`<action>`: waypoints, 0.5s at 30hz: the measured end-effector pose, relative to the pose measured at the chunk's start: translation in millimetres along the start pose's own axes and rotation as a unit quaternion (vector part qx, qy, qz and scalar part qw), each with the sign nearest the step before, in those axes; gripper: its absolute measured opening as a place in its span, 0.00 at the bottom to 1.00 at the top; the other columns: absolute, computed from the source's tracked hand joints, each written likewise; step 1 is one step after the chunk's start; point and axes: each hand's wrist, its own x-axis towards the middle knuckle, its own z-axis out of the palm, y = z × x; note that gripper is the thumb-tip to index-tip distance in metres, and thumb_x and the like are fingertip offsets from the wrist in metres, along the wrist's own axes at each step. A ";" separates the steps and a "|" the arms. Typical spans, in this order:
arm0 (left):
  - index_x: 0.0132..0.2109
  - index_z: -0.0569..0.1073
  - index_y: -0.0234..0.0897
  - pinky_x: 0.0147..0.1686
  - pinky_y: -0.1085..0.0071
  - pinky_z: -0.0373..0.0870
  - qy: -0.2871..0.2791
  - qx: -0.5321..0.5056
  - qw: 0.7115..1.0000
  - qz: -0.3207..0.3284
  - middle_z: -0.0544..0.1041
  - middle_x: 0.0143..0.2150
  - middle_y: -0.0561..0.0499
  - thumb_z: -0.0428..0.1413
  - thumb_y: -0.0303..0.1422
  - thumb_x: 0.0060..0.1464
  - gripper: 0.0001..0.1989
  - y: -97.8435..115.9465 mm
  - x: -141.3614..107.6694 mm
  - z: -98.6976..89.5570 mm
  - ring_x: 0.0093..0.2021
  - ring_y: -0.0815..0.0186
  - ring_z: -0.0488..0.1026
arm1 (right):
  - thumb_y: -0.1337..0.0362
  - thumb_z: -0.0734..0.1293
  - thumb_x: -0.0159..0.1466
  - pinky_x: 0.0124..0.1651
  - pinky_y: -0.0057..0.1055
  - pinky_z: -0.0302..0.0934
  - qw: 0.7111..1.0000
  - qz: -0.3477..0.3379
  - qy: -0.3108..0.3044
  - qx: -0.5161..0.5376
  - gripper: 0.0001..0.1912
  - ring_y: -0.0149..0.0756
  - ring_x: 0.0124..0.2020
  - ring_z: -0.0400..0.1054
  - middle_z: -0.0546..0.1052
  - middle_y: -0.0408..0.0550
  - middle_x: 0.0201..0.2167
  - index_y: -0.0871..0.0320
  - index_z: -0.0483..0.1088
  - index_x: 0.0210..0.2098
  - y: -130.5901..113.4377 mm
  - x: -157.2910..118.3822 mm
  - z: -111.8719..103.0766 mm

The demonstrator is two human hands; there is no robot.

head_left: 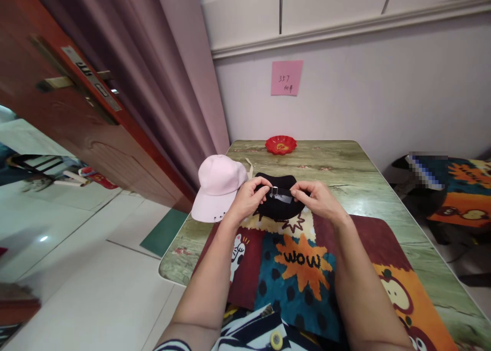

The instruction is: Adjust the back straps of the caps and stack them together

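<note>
Black cap (278,211) between both hands, at the mat's (274,279) far edge | left hand (251,197) pinching its strap (285,191) beside a small metal buckle (275,190), right hand (316,196) pinching farther along | dark fabric, rounded edge | pink cap (218,177), smooth-domed, on green-streaked table (330,161)

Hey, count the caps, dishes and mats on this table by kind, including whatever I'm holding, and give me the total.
Caps: 2, a pink cap and a black cap held between your left hand and right hand
Dishes: 1, a red dish
Mats: 1, a patterned mat
Total: 4
</note>
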 end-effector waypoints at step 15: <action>0.31 0.77 0.37 0.43 0.69 0.66 0.007 0.092 0.994 0.067 0.76 0.35 0.51 0.61 0.37 0.54 0.08 -6.0 4.9 -1.8 0.39 0.64 0.73 | 0.52 0.68 0.65 0.33 0.29 0.59 0.998 -0.040 0.030 -0.024 0.16 0.34 0.27 0.70 0.80 0.44 0.26 0.56 0.77 0.29 -10.6 1.5 6.5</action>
